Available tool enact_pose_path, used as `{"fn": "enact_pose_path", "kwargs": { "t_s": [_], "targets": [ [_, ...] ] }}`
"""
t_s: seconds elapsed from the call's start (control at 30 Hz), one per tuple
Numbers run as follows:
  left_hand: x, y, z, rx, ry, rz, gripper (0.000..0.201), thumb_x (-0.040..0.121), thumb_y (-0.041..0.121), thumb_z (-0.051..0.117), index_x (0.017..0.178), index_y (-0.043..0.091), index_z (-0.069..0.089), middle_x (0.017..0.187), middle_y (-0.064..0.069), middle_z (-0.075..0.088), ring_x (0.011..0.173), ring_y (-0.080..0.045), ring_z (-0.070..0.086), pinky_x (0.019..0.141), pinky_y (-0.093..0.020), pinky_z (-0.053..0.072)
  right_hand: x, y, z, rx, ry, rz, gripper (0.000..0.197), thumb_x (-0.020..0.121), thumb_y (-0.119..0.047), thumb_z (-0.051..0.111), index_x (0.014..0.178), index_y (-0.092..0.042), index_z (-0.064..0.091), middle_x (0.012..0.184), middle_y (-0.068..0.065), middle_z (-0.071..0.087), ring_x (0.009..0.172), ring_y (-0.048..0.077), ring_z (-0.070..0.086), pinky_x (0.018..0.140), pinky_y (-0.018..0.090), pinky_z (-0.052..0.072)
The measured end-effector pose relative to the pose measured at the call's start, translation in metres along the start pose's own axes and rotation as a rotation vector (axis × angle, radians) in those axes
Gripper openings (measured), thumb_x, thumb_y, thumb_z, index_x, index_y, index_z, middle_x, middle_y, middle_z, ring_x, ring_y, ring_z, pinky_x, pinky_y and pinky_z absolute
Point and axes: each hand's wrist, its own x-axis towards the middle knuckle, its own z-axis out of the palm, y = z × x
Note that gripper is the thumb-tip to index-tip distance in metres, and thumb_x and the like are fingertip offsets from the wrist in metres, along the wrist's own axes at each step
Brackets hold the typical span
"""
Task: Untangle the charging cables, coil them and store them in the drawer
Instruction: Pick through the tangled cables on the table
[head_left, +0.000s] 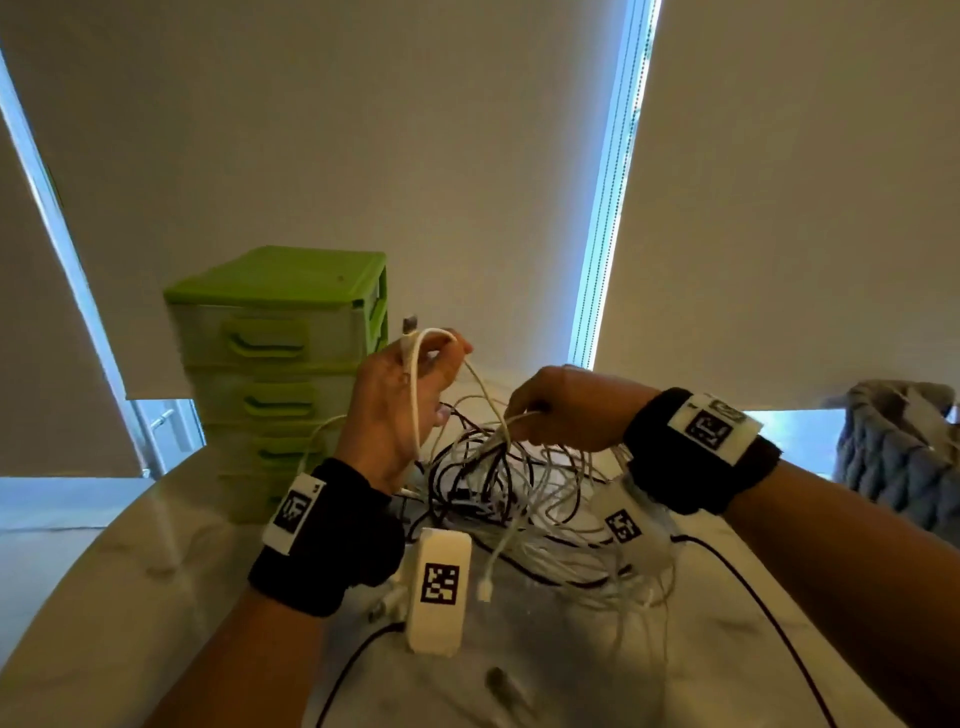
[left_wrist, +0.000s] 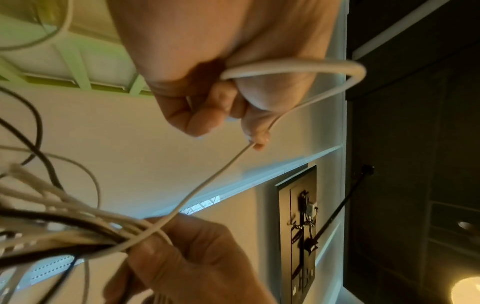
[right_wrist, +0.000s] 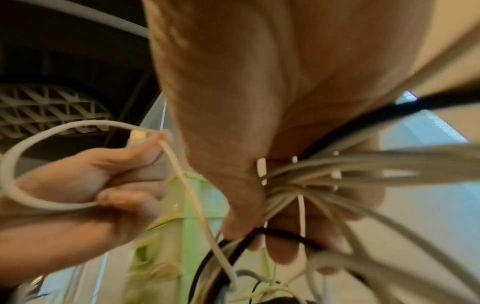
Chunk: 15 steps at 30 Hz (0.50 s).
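Note:
A tangle of white and black charging cables (head_left: 524, 499) lies on the pale table (head_left: 130, 613). My left hand (head_left: 410, 400) is raised beside the green drawer unit (head_left: 280, 364) and grips a loop of one white cable (left_wrist: 298, 67), whose plug end sticks up above the fingers. That cable runs down to my right hand (head_left: 561, 410), which grips a bunch of white and black cables (right_wrist: 311, 185) lifted above the heap. All the drawers I can see are closed.
A white box with a printed marker (head_left: 439, 592) lies on the table below my left wrist. A small dark plug (head_left: 501, 683) lies near the front edge. A grey knitted thing (head_left: 898, 452) sits at the far right. Window blinds hang behind.

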Motion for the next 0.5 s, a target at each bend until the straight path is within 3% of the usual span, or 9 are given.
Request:
{"fn": "enact_pose_path", "kwargs": {
  "t_s": [0.07, 0.13, 0.2, 0.37, 0.43, 0.5],
  "targets": [
    [0.007, -0.003, -0.012, -0.052, 0.059, -0.022, 0.029, 0.094, 0.013, 0.057, 0.071, 0.026, 0.069, 0.072, 0.008, 0.061, 0.043, -0.001, 0.035, 0.04, -0.016, 0.033, 0.008, 0.02, -0.005, 0.099, 0.102, 0.064, 0.02, 0.097, -0.033, 0.054, 0.095, -0.02, 0.068, 0.081, -0.005, 0.067, 0.072, 0.01, 0.064, 0.069, 0.024, 0.053],
    [0.013, -0.007, -0.017, -0.095, 0.089, -0.035, 0.022, 0.095, 0.013, 0.055, 0.078, 0.02, 0.067, 0.061, 0.013, 0.06, 0.042, -0.002, 0.032, 0.04, -0.015, 0.031, 0.01, 0.043, -0.01, 0.248, 0.19, 0.13, 0.02, 0.099, -0.029, 0.051, 0.09, -0.017, 0.066, 0.078, -0.001, 0.069, 0.066, 0.012, 0.067, 0.057, 0.018, 0.048],
    [0.014, -0.011, -0.013, -0.109, 0.102, -0.049, 0.016, 0.095, 0.01, 0.053, 0.084, 0.014, 0.063, 0.054, 0.014, 0.057, 0.04, -0.002, 0.031, 0.039, -0.015, 0.03, 0.01, 0.063, -0.009, 0.413, 0.194, 0.211, 0.021, 0.099, -0.027, 0.05, 0.089, -0.017, 0.065, 0.08, 0.003, 0.069, 0.065, 0.015, 0.069, 0.054, 0.02, 0.047],
    [0.01, -0.012, 0.001, -0.147, 0.151, -0.069, 0.019, 0.095, 0.006, 0.054, 0.08, 0.014, 0.063, 0.069, 0.011, 0.065, 0.042, -0.002, 0.039, 0.04, -0.015, 0.031, -0.007, 0.082, 0.001, 0.568, 0.129, 0.385, 0.031, 0.1, -0.031, 0.048, 0.091, -0.008, 0.067, 0.073, 0.005, 0.06, 0.057, 0.015, 0.056, 0.053, 0.025, 0.046],
    [0.006, -0.008, 0.006, -0.178, 0.138, -0.056, 0.021, 0.095, 0.006, 0.054, 0.078, 0.016, 0.063, 0.072, 0.01, 0.065, 0.042, -0.002, 0.035, 0.041, -0.016, 0.03, -0.018, 0.082, 0.006, 0.654, 0.146, 0.426, 0.032, 0.1, -0.03, 0.048, 0.094, -0.008, 0.069, 0.069, 0.004, 0.059, 0.053, 0.014, 0.051, 0.047, 0.023, 0.043],
    [0.002, -0.004, 0.012, -0.191, 0.09, -0.063, 0.021, 0.095, 0.008, 0.055, 0.078, 0.018, 0.063, 0.074, 0.008, 0.063, 0.043, -0.002, 0.03, 0.042, -0.017, 0.029, -0.023, 0.078, 0.014, 0.645, 0.166, 0.447, 0.029, 0.1, -0.029, 0.048, 0.095, -0.009, 0.069, 0.071, 0.003, 0.06, 0.056, 0.016, 0.054, 0.048, 0.024, 0.043]
  ]
}}
